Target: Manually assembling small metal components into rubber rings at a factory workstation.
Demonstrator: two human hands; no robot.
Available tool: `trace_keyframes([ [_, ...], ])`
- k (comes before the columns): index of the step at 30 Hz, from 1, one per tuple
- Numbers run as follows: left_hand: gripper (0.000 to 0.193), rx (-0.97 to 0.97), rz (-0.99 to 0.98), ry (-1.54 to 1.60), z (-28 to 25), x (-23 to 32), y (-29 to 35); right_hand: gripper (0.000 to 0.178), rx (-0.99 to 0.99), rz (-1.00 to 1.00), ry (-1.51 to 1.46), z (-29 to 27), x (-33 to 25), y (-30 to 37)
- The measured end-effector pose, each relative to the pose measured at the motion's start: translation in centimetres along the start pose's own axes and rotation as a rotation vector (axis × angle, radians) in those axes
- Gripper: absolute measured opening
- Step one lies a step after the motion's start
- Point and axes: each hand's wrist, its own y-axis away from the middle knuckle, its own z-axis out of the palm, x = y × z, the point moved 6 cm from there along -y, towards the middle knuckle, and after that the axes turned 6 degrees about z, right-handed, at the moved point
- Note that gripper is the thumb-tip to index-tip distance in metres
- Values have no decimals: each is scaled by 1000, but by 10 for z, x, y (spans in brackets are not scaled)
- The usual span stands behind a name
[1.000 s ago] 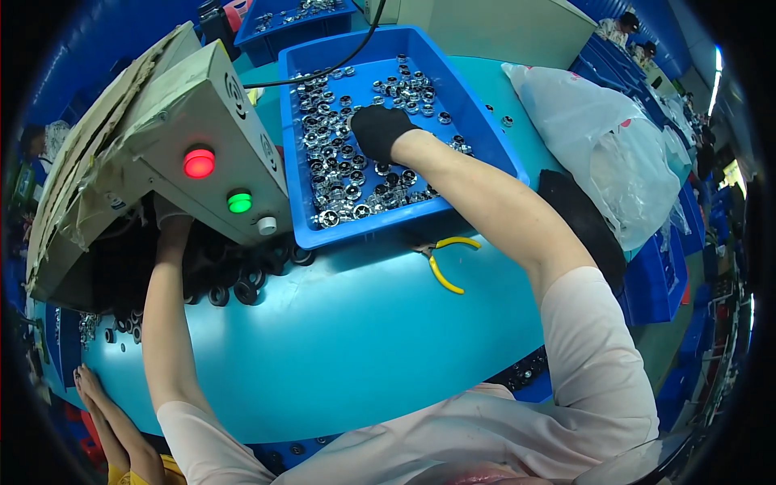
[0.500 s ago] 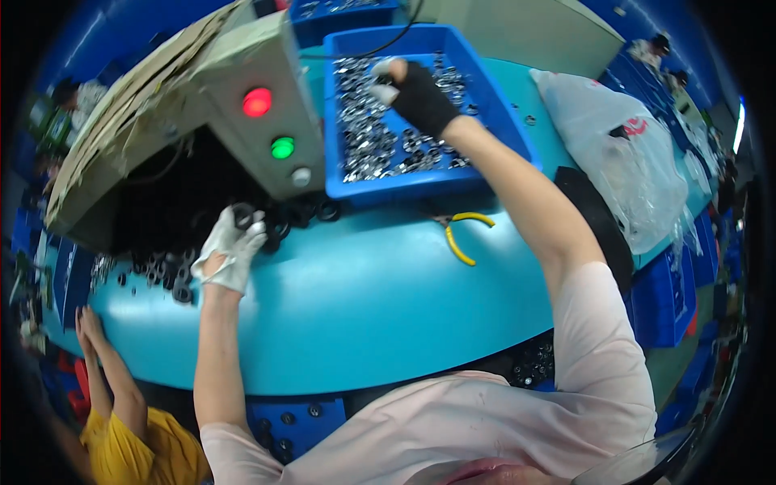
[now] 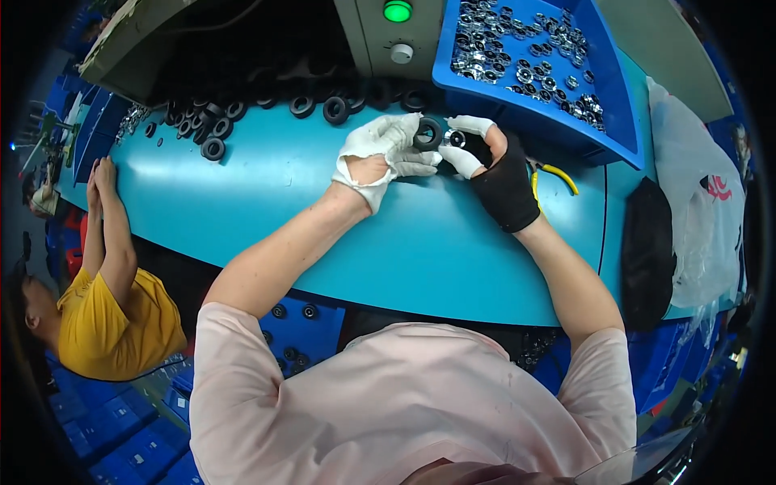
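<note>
Two hands, gloved, brought close together above the bench, both gripping. Left hand (image 3: 376, 158): white knitted glove with bare skin showing near the wrist; fingers and thumb close on a black rubber ring (image 3: 436, 137), round, matte and thick-walled, apparently pinched by its outer edge so that the opening stays uncovered. Right hand (image 3: 497, 170): black glove with white coverings on thumb and finger, which pinch a chrome wheel hub (image 3: 457, 139), small, round and glossy with a dark centre, seemingly turned to face the ring; whether the two parts touch cannot be told. Just beside the right hand: pliers (image 3: 561, 174) with curved yellow handles, within easy reach. Beyond the left hand: loose black rings (image 3: 326, 111), scattered before a grey machine housing (image 3: 368, 32) fitted with a green lit button (image 3: 398, 10) and white knob (image 3: 402, 53). Beyond the right hand: blue plastic tray (image 3: 525, 107), its walls keeping many chrome hubs (image 3: 525, 75) together. Each stock appears placed on the side of the hand holding its kind. Support: smooth turquoise tabletop (image 3: 267, 202). Far right: black cloth item (image 3: 647, 259), soft-looking; crinkled translucent plastic bag (image 3: 699, 210). Far left: co-worker in yellow shirt (image 3: 121, 327), hands at the table edge.
</note>
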Motion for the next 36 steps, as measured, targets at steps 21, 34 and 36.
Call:
trace_keyframes([
  [21,36,-99,-100,49,-9,5,-10,26,-6,40,-124,-2,4,-4],
  [34,41,-104,-57,95,-13,5,-10,28,-43,72,-71,0,10,-1],
  [36,42,-95,-51,114,-14,4,-9,28,-47,57,-82,1,9,-1],
])
